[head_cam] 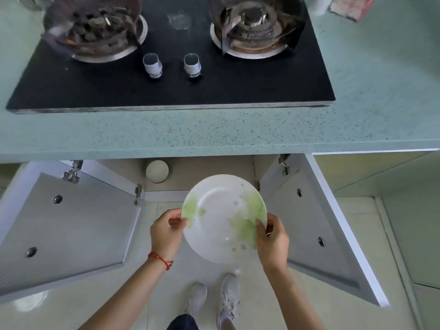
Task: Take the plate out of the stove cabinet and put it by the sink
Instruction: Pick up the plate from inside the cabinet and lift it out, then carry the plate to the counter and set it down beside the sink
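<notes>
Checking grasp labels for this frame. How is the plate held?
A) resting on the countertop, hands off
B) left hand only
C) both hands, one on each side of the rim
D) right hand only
C: the left hand and the right hand each grip an opposite edge of the plate, held in the air before the open cabinet.

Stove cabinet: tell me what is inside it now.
Inside the open stove cabinet, a round pale bowl-like item sits at the back. The plate, held by both hands, and the countertop hide the rest.
</notes>
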Tool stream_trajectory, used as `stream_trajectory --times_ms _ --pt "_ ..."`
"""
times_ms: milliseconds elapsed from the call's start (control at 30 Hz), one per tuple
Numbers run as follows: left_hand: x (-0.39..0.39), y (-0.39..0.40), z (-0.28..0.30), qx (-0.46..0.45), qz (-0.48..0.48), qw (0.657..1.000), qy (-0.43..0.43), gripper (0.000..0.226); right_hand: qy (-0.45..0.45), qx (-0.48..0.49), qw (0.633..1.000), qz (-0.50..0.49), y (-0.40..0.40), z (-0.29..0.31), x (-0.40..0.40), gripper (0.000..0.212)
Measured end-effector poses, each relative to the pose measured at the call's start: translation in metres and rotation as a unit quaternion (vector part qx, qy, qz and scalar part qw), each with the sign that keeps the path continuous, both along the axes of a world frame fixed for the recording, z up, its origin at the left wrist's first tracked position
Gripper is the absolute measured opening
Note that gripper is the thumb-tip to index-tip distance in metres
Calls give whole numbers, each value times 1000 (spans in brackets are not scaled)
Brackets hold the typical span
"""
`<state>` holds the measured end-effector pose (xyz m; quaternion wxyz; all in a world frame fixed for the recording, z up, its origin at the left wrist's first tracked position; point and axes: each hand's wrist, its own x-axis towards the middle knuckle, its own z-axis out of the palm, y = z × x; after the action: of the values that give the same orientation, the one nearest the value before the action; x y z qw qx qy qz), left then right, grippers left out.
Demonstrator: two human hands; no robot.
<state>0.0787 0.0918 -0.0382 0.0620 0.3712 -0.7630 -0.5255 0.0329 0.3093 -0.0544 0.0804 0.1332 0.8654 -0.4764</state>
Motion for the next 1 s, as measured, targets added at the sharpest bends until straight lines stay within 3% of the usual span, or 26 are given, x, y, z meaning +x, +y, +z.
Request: stream_trajectory --times_ms 533,1000 --pt "-15 0 107 14 -137 989 56 21 43 -20 990 -134 5 111 37 11" --pt "-24 65 155 8 -330 940 81 18 88 -46 945 -313 50 156 110 19"
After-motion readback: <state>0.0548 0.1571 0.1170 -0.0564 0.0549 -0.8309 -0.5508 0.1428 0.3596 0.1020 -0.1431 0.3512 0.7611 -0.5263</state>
